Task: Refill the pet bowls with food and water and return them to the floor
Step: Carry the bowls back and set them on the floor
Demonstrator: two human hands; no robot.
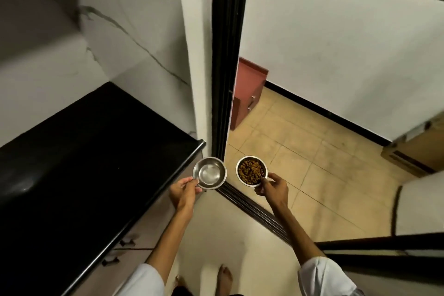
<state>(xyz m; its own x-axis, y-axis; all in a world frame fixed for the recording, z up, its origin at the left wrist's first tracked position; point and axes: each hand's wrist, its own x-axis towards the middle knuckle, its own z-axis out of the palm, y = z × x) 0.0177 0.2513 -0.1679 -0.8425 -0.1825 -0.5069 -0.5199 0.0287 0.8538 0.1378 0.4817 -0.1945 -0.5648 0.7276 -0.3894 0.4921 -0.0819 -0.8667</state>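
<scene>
Two steel bowls are in view, one per hand, both held in the air near the doorway, above the floor (300,166). The left hand (183,191) pinches the rim of the left bowl (209,172); whether it contains water is hard to make out. The right hand (274,187) pinches the rim of the right bowl (251,170), filled with brown kibble (251,170). The black tabletop (91,151) lies to the left, cut off by the frame.

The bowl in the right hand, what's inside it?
The bowl held by the right hand holds brown dry kibble, heaped across most of the inside. The kibble covers the bowl's bottom, so nothing beneath it can be seen.
</scene>
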